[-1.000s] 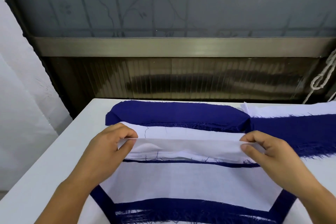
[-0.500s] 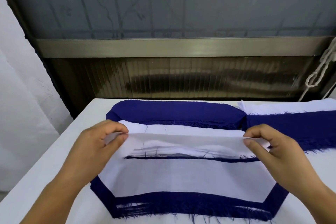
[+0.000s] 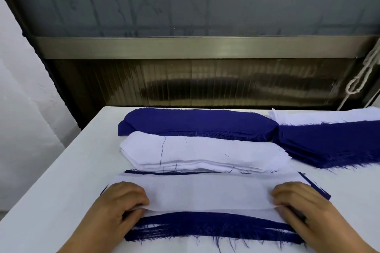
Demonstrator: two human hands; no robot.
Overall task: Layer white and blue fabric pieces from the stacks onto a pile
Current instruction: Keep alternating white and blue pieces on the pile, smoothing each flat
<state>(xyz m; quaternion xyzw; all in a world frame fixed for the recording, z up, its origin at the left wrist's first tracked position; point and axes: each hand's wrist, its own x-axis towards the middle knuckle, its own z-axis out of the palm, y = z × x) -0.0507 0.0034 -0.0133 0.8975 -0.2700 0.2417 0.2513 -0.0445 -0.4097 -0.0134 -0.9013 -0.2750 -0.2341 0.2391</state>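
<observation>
Left hand (image 3: 123,203) and right hand (image 3: 296,203) each pinch a near corner of the top white piece (image 3: 207,193), fingers curled over its near edge. The piece lies on the pile (image 3: 213,227) at the near desk (image 3: 67,170) edge, frayed blue layers showing below it. White stack (image 3: 201,153) sits just behind the pile, blue stack (image 3: 197,122) behind that. Second blue stack (image 3: 333,144) on the right, more white fabric (image 3: 329,116) behind it.

Garment workshop, cut fabric stacks (image 3: 197,123) on white cutting table (image 3: 61,181), frayed edges
</observation>
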